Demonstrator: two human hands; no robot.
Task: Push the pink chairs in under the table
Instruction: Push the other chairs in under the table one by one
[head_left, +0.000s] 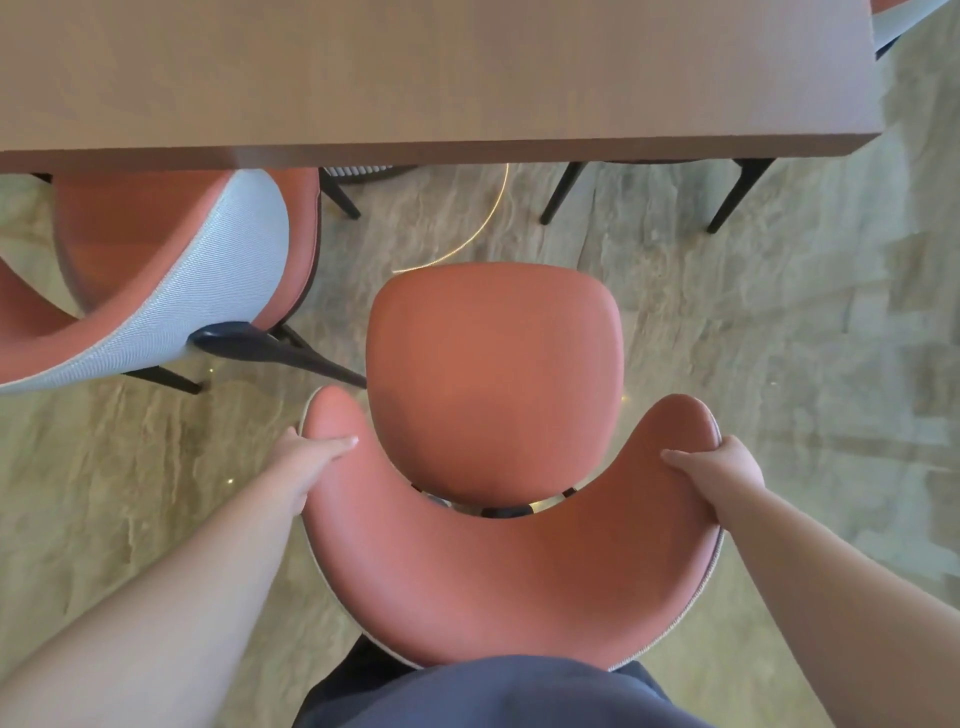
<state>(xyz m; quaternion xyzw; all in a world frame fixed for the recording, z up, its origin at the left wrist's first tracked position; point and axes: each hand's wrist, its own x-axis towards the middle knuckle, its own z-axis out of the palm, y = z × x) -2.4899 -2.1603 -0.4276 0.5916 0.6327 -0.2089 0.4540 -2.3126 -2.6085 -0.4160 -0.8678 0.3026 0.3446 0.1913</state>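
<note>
A pink chair (493, 374) with a curved backrest stands right in front of me, its seat facing the brown wooden table (441, 78). The seat's front edge lies well short of the table's near edge. My left hand (311, 454) grips the left tip of the backrest, thumb on top. My right hand (717, 467) grips the right tip the same way. A second pink chair (156, 270) with a grey fabric back stands at the left, its seat partly under the table.
Black legs (737, 195) of chairs on the far side show under the table's edge. Another chair's corner (898, 21) shows at the top right. The floor (779, 338) is beige stone. My dark clothing fills the bottom middle.
</note>
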